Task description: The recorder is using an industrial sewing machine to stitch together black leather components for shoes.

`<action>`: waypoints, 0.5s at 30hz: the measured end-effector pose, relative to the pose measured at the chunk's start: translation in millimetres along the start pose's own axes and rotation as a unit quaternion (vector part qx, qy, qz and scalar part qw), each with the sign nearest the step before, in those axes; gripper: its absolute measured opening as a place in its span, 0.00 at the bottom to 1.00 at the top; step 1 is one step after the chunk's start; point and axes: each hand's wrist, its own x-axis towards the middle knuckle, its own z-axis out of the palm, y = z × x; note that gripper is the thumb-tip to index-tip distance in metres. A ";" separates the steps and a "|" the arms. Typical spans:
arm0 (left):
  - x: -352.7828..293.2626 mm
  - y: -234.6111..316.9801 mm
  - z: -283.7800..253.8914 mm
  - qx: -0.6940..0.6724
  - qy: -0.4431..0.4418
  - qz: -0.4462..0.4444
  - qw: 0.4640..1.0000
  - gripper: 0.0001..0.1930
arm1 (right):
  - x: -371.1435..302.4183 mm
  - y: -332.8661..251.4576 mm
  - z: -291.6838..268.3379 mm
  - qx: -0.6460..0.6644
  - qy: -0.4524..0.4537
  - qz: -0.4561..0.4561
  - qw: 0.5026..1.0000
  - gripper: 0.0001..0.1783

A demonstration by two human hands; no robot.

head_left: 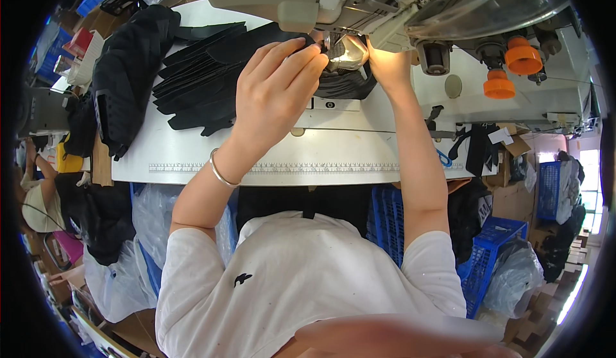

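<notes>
Under the lit needle area of a sewing machine (359, 5) lies a black fabric piece (346, 87), curved up around the machine's bed. My left hand (276, 82) is closed at the left of the needle, its bent fingertips pinching the edge of this piece. On the other side, my right hand (388, 63) reaches up behind the machine head beside the piece. Its fingers are mostly hidden there, so their grip does not show. Left of my left hand, black cut pieces (205, 72) lie fanned out in an overlapping stack.
A black bundle (131, 76) rests at the white table's (269, 165) left end. A ruler strip (276, 167) runs along the front edge. Orange knobs (523, 56) hang at upper right. Blue crates (484, 255) and plastic bags stand below. Another person sits far left.
</notes>
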 end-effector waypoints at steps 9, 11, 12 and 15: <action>0.0 -0.2 -2.0 -0.007 -0.005 0.003 1.000 0.13 | -2.5 -10.9 -0.6 -0.013 0.018 -0.059 0.998 0.21; 0.0 -0.3 -1.6 -0.005 -0.004 0.001 1.000 0.14 | -3.0 -11.4 2.4 0.054 0.056 -0.022 0.997 0.18; -0.4 -0.7 -1.8 -0.005 -0.005 0.000 1.000 0.14 | -2.6 -11.8 2.4 0.055 0.055 -0.022 0.997 0.18; -0.4 -2.2 -2.0 -0.002 -0.009 0.003 1.000 0.14 | -1.5 -12.0 0.0 0.035 0.034 -0.051 0.998 0.17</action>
